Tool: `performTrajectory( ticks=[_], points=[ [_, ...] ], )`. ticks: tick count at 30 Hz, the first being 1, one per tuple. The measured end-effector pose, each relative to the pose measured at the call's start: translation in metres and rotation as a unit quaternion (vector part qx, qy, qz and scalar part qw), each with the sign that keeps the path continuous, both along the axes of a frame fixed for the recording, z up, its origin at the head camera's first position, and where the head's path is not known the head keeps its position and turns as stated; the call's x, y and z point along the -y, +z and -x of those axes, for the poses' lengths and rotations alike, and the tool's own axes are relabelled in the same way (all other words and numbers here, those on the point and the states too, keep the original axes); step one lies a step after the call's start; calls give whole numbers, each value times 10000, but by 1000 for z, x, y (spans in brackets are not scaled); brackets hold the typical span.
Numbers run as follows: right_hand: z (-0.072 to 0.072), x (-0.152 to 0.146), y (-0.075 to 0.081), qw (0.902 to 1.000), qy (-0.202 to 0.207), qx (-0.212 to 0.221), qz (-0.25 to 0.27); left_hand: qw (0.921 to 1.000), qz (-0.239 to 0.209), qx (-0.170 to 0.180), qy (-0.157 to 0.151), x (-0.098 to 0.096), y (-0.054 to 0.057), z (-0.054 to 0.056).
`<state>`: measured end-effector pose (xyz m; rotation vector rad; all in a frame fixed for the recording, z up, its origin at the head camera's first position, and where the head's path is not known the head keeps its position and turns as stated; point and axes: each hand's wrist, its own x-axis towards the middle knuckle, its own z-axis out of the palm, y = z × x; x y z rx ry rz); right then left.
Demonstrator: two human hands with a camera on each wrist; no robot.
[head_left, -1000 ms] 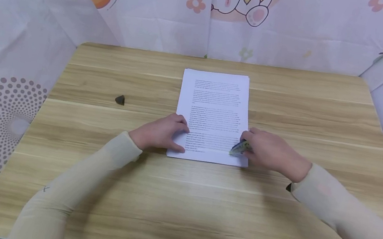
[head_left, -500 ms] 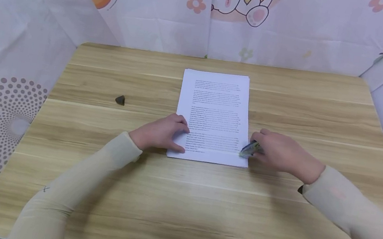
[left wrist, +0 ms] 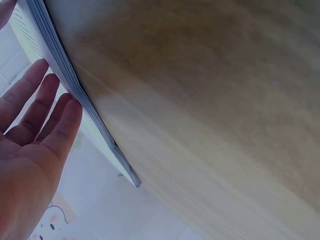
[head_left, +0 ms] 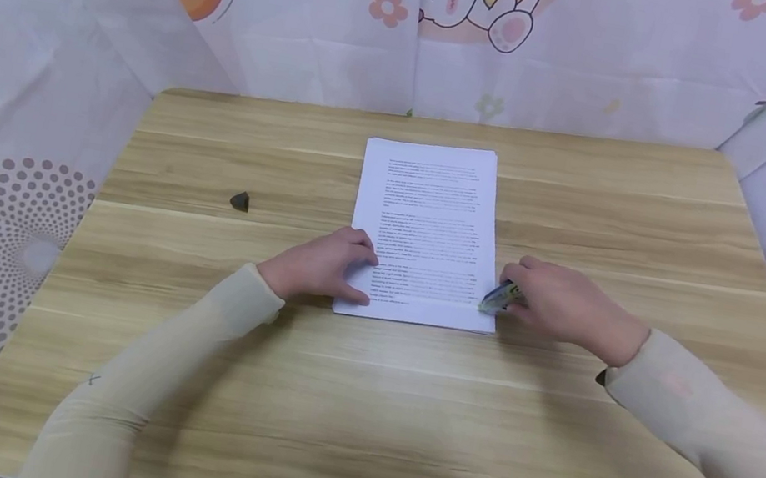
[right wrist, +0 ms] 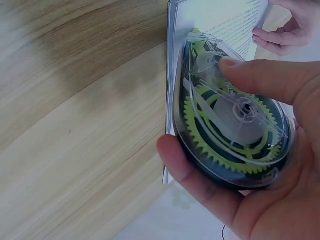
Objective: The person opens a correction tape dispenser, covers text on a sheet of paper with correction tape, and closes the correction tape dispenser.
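Note:
My right hand (head_left: 558, 302) grips a correction tape dispenser (right wrist: 235, 125) with a clear case and green gear wheels. Its tip meets the printed page near the lower right edge of the paper stack (head_left: 425, 212). A pale strip crosses a line of text low on the page, left of the tip. At the stack's lower left, my left hand (head_left: 326, 263) rests with its fingers and thumb spread on the margin. In the left wrist view, the fingertips (left wrist: 72, 107) touch the stack's side edge.
A small dark wedge-shaped piece (head_left: 240, 201) lies on the wooden table (head_left: 351, 428) left of the paper. Behind the table hangs a printed curtain (head_left: 297, 22) with cartoon figures.
From one second to half a second ago, my right hand slid right with the correction tape, to the page's edge. Since then it has stayed there. My left hand has kept its place.

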<state>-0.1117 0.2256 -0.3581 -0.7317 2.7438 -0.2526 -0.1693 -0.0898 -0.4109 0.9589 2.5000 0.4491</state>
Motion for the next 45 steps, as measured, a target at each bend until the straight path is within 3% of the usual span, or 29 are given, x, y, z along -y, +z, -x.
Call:
performTrajectory(
  ticks=[15,25,38,45],
  points=[
    [-6,-9,-7,9991,-50,-257,345,10000,-19,20,59,-1,0,-1],
    [-10,-16,-9,9983,-160,-180,534,10000,-48,-42,46,0,-1,-1],
    [-7,-17,-10,9935,-510,-9,1018,9995,-128,-293,16,2,2,-7],
    [-2,-11,-11,9902,-660,95,1228,9974,-433,-540,193,2,2,2]
  ],
)
